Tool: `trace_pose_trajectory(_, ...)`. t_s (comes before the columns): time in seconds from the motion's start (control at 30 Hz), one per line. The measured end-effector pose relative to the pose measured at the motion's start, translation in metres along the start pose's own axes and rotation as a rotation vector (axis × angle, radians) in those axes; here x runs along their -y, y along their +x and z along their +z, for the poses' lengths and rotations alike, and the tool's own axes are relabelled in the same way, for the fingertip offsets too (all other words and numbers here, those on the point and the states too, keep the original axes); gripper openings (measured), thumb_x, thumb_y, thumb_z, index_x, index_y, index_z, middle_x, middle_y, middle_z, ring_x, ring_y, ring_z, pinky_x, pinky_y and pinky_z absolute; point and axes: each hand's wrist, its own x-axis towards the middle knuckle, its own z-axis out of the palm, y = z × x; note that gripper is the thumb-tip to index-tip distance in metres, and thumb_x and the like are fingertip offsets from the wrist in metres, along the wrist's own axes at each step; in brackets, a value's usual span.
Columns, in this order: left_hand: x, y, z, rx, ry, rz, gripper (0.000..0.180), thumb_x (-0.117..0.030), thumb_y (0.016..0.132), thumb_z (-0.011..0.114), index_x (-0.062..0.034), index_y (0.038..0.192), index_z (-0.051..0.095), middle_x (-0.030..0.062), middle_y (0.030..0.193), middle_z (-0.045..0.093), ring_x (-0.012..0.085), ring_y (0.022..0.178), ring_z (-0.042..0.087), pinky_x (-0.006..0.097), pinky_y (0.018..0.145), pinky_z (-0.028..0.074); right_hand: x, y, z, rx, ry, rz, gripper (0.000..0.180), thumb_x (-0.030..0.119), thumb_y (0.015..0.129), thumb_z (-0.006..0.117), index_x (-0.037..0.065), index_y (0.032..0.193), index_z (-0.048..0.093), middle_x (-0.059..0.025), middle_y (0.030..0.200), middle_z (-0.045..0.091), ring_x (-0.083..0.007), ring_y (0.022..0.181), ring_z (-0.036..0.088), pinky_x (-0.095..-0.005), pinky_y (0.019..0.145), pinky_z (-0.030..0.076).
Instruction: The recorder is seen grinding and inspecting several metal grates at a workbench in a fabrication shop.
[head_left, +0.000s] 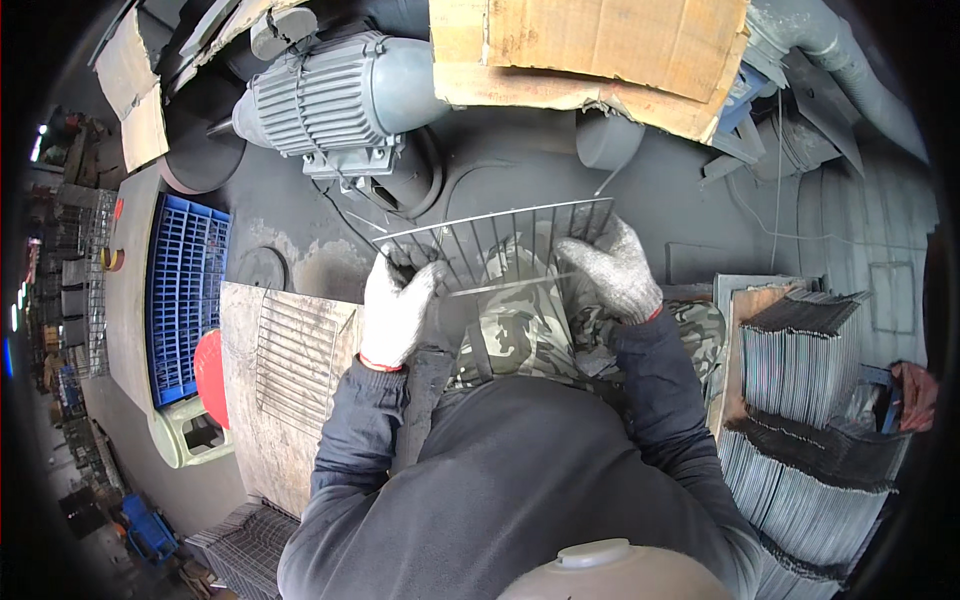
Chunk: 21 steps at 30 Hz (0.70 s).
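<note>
A pale, rounded thing with a flat button-like bump (pixel 625 578) lies nearest, cut off by the lower edge, so what it is cannot be told. Behind it spreads a dark top (pixel 530 470), which hides much of the lap; patches of camouflage trousers (pixel 520 330) show beyond.

Above the knees, a wire grid (pixel 497 216) is held up between two white-gloved hands, its long outer bar tilted higher at the right end. The left hand (pixel 395 305) pinches the left end, thumb on the near side; its fingers are partly lost in shadow. The right hand (pixel 612 268) grips the right end, thumb laid inward, its fingers curled out of sight behind. The grid's lower corners, covered by the gloves, cannot be traced, and its thin wires blur into the trousers.

To the left, another wire grid (pixel 298 358) lies on a wooden board (pixel 270 450), faint against the grain. A pile of dark mesh (pixel 245 545) below is cut short by the sleeve. A red disc-like thing (pixel 210 378) partly covers a pale green plastic piece (pixel 180 435).

Ahead, cardboard (pixel 610 40) overhangs a grey motor (pixel 320 95) at one end. On the right stand dense stacks of thin metal pieces (pixel 800 355), too tightly packed to tell singly. The far left margin sinks into dim clutter.
</note>
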Motion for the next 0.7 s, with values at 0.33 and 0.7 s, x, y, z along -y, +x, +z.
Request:
trace_pose_trajectory(0.33, -0.010, -0.009, 0.013, 0.059, 0.319, 0.142, 0.035, -0.008, 0.096, 0.077, 0.0008, 0.128, 0.066, 0.0115, 0.113, 0.073, 0.0198, 0.103, 0.068, 0.035, 0.094, 0.056, 0.020, -0.054, -0.013, -0.215, -0.071, -0.195, 0.025, -0.009, 0.093, 0.075, -0.003, 0.117, 0.069, -0.0114, 0.110, 0.077, -0.0186, 0.105, 0.072, -0.0338, 0.095, 0.058)
trace_pose_trajectory(0.7, 0.131, -0.124, -0.410, -0.528, 1.428, -0.280, 0.057, -0.038, 0.108, 0.060, 0.0062, 0.145, 0.059, 0.0297, 0.136, 0.068, 0.0451, 0.127, 0.064, 0.047, 0.111, 0.049, 0.188, -0.262, -0.149, -1.452, -0.879, -1.253, 0.021, -0.014, 0.091, 0.070, -0.005, 0.110, 0.072, -0.0133, 0.110, 0.077, -0.0206, 0.096, 0.073, -0.0345, 0.093, 0.059)
